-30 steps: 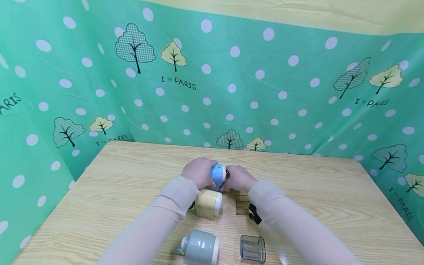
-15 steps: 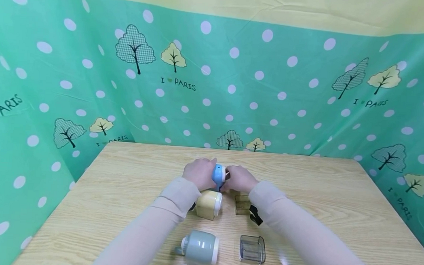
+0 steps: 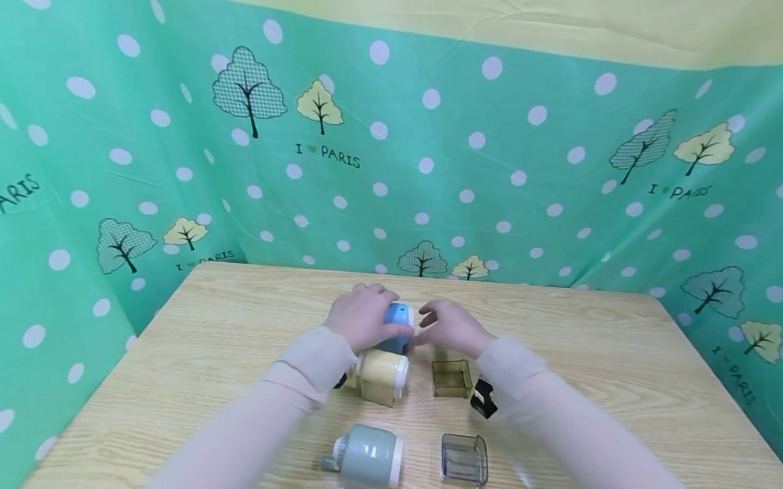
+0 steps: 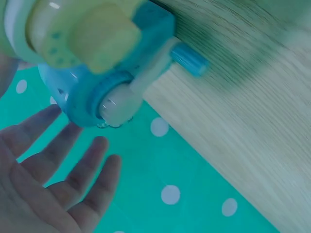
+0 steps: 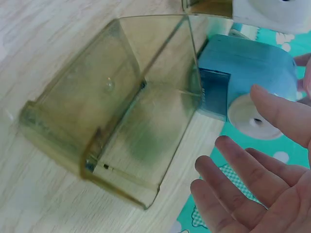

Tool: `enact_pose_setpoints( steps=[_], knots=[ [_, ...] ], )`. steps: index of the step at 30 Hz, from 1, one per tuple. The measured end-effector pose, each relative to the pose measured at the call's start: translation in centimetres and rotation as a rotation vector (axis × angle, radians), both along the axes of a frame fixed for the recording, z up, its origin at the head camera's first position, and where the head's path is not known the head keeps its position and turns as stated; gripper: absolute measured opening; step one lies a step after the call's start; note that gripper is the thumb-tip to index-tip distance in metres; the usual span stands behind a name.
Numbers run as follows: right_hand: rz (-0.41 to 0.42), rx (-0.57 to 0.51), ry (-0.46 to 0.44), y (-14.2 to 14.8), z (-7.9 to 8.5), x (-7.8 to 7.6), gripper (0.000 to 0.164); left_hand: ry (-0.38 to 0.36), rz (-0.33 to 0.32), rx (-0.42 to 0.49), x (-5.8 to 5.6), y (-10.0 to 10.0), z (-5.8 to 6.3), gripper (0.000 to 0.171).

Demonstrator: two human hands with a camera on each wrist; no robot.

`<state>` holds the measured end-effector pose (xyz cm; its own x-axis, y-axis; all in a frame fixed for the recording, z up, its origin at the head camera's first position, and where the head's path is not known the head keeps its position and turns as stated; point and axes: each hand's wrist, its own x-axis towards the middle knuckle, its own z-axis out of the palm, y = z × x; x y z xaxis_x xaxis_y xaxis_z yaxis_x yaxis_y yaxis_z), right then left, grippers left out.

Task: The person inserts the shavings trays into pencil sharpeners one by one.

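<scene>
A blue hand-crank pencil sharpener [image 3: 398,315] lies on its side toward the back of the table. My left hand [image 3: 361,319] is around its left side, its thumb across the front in the head view; the left wrist view shows the fingers spread beside the crank [image 4: 150,68]. To its right, my right hand [image 3: 455,329] is held with fingers apart and nothing in them. In the right wrist view, a translucent blue drawer [image 5: 214,92] sits in the blue sharpener's body. Just nearer lies a yellow sharpener [image 3: 382,376], with an amber clear drawer [image 3: 452,380] off to its right.
A grey-blue sharpener [image 3: 370,456] lies closest to me, and a smoky clear drawer [image 3: 464,460] rests to its right. The wooden table [image 3: 590,406] ends at a green dotted curtain [image 3: 341,189] behind and at the sides.
My right hand has drawn back to the right, away from the blue sharpener. My left hand has loosened and shifted slightly left. More of the amber drawer now shows.
</scene>
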<state>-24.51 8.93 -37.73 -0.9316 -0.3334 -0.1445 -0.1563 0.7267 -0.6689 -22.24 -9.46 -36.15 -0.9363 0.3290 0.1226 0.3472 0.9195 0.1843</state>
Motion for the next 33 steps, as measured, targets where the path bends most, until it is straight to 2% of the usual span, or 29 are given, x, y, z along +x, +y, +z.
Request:
enact_pose_setpoints(
  steps=[9,15,21,28,33],
  knots=[
    [0.014,-0.055,0.069,1.9,0.7,0.9,0.06,0.125,-0.094,0.045,1.3,-1.0,1.1,0.065],
    [0.018,-0.033,0.119,3.0,0.8,1.6,0.065,0.213,-0.182,0.057,2.2,-1.3,1.2,0.06],
    [0.043,0.009,0.16,3.8,0.7,3.0,0.072,0.267,-0.253,0.092,3.7,-1.9,1.2,0.059],
    [0.066,0.03,0.189,4.7,-0.1,4.8,0.079,0.262,-0.267,0.071,5.6,-2.5,0.3,0.072],
    [0.059,0.085,0.207,5.1,-0.9,5.9,0.083,0.258,-0.266,0.062,6.6,-3.0,-0.5,0.077]
  ],
)
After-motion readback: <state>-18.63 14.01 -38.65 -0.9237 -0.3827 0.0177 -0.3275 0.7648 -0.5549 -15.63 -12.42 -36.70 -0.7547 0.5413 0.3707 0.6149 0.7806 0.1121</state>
